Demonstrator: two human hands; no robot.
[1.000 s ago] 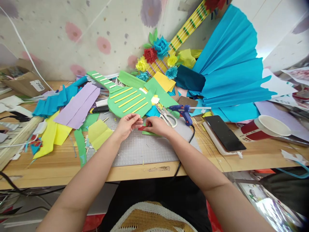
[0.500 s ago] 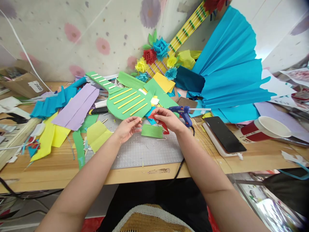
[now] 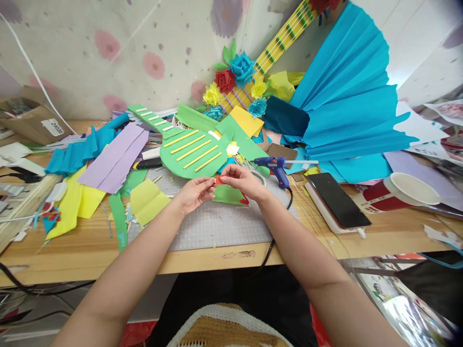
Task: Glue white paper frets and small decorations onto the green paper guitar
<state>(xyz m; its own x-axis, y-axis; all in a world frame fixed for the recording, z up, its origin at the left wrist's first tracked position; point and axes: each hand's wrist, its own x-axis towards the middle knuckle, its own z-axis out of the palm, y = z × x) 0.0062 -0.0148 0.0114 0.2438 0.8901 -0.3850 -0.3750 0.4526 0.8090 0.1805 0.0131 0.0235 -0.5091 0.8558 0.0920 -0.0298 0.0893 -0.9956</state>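
My left hand (image 3: pixel 194 193) and my right hand (image 3: pixel 240 180) meet over the grey cutting mat (image 3: pixel 217 224), both pinching a small red paper strip (image 3: pixel 219 180). The strip's other end shows red below my right hand, over a green paper piece (image 3: pixel 226 194) lying on the mat. Just behind my hands lies a green paper guitar (image 3: pixel 191 152) with yellow strips glued on it.
A blue glue gun (image 3: pixel 275 166) and scissors lie right of my hands. A black phone (image 3: pixel 338 198) and a red paper cup (image 3: pixel 396 190) sit further right. Coloured paper scraps cover the wooden table (image 3: pixel 90 250); a big blue paper fan (image 3: pixel 347 106) and a flowered yellow guitar stand behind.
My right hand lifted the red strip off the mat, then came back down and left. My left hand closed in and now pinches the strip's other end.
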